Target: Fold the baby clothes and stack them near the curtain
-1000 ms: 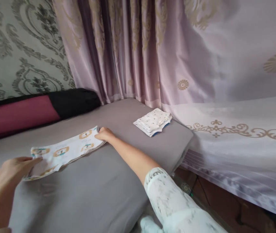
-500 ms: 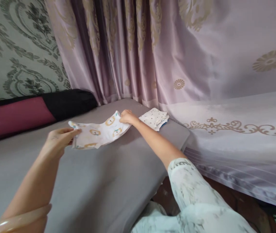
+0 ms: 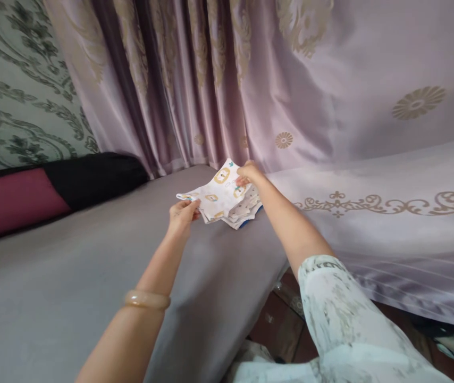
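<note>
A folded white cloth [image 3: 216,192] with yellow and teal animal prints is stretched between my two hands. My left hand [image 3: 184,214] pinches its near left end, thumb on top. At its far right end, my right hand [image 3: 247,174] grips the edge. Beneath the cloth lies a stack of folded, dotted white cloths [image 3: 246,210], with a bit of blue showing at the bottom. The printed cloth covers much of that stack; whether it rests fully on it I cannot tell.
The stack lies on a grey-sheeted bed [image 3: 91,276], near its far right corner. A black and maroon bolster [image 3: 95,181] runs along the wall at left. Lilac curtains [image 3: 195,96] hang behind and to the right. Tiled floor [image 3: 283,324] shows below the bed's edge.
Both hands have carried the printed cloth to the right, from over the open sheet to over the stack of dotted cloths. The view has shifted slightly to the right.
</note>
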`<state>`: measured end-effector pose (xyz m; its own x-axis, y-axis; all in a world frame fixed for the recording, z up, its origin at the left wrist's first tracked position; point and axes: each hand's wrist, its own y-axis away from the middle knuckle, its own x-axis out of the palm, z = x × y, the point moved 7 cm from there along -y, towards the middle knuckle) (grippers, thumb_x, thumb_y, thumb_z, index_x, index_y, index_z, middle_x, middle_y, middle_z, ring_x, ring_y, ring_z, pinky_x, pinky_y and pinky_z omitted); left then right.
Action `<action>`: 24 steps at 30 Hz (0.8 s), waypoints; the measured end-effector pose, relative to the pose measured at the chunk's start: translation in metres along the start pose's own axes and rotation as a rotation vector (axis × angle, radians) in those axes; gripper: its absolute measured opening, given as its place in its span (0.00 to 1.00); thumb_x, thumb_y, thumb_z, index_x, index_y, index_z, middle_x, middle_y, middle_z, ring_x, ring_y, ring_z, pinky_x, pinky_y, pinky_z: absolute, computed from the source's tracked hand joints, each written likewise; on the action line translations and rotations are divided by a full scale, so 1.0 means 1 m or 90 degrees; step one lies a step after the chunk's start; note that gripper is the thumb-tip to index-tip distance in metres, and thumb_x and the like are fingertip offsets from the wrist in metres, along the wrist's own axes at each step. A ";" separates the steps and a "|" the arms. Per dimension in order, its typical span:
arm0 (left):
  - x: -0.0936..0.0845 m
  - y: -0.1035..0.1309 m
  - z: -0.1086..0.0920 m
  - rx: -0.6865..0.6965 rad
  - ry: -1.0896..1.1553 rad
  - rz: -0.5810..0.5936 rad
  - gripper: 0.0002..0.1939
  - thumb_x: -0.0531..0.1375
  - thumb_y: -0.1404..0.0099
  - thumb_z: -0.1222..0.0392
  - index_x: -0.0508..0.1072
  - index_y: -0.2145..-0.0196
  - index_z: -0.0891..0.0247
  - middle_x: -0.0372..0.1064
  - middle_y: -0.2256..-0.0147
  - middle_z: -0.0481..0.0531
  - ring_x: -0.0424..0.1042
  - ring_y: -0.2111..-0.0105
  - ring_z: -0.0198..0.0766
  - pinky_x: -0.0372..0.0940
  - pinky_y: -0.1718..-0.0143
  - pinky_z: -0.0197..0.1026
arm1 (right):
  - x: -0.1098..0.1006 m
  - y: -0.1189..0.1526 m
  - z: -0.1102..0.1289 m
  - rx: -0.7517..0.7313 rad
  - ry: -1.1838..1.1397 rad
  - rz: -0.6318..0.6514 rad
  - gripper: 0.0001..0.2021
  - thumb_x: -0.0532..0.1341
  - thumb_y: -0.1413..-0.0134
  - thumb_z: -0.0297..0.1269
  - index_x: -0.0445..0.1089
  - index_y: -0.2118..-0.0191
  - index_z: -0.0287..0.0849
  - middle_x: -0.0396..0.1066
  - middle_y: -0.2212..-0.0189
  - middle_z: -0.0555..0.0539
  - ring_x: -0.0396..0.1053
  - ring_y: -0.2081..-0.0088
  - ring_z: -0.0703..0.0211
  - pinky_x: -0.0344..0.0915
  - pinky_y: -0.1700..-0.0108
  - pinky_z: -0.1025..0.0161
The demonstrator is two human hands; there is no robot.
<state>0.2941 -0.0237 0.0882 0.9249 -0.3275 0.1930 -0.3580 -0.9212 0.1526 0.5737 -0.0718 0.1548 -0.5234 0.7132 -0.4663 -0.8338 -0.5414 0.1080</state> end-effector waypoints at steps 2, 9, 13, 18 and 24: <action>0.019 -0.003 0.011 -0.026 0.045 0.023 0.11 0.69 0.54 0.61 0.70 0.76 0.68 0.63 0.83 0.45 0.63 0.83 0.27 0.61 0.80 0.31 | -0.014 -0.008 -0.005 0.009 0.019 -0.016 0.06 0.66 0.49 0.30 0.71 0.67 0.30 0.71 0.79 0.41 0.74 0.75 0.50 0.72 0.76 0.58; 0.068 -0.006 0.046 -0.116 0.138 0.057 0.25 0.68 0.47 0.69 0.70 0.51 0.65 0.67 0.78 0.44 0.68 0.82 0.28 0.64 0.78 0.31 | -0.044 -0.002 -0.011 -0.004 0.082 -0.056 0.05 0.61 0.47 0.31 0.71 0.66 0.35 0.70 0.77 0.44 0.73 0.71 0.53 0.71 0.70 0.61; 0.081 -0.008 0.059 -0.149 0.146 0.059 0.32 0.68 0.45 0.70 0.66 0.44 0.63 0.69 0.76 0.44 0.68 0.82 0.28 0.65 0.78 0.31 | -0.048 0.003 -0.014 0.008 0.072 -0.039 0.09 0.57 0.43 0.35 0.71 0.63 0.36 0.71 0.75 0.44 0.72 0.69 0.54 0.69 0.66 0.62; 0.091 -0.012 0.072 -0.169 0.138 0.055 0.34 0.67 0.45 0.70 0.63 0.41 0.64 0.68 0.78 0.43 0.67 0.83 0.28 0.63 0.79 0.30 | -0.049 -0.007 -0.023 0.011 0.062 -0.023 0.13 0.53 0.40 0.39 0.72 0.63 0.38 0.71 0.72 0.44 0.71 0.67 0.55 0.69 0.62 0.61; 0.092 -0.017 0.084 -0.170 0.122 0.058 0.31 0.65 0.42 0.72 0.65 0.42 0.64 0.67 0.78 0.43 0.66 0.83 0.27 0.63 0.79 0.29 | -0.046 -0.017 -0.034 -0.017 0.072 -0.018 0.17 0.49 0.38 0.42 0.72 0.63 0.37 0.72 0.70 0.43 0.71 0.66 0.55 0.67 0.62 0.61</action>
<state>0.3957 -0.0555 0.0216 0.8561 -0.3369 0.3920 -0.4820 -0.7943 0.3699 0.6179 -0.1109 0.1446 -0.4758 0.6741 -0.5650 -0.8418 -0.5351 0.0705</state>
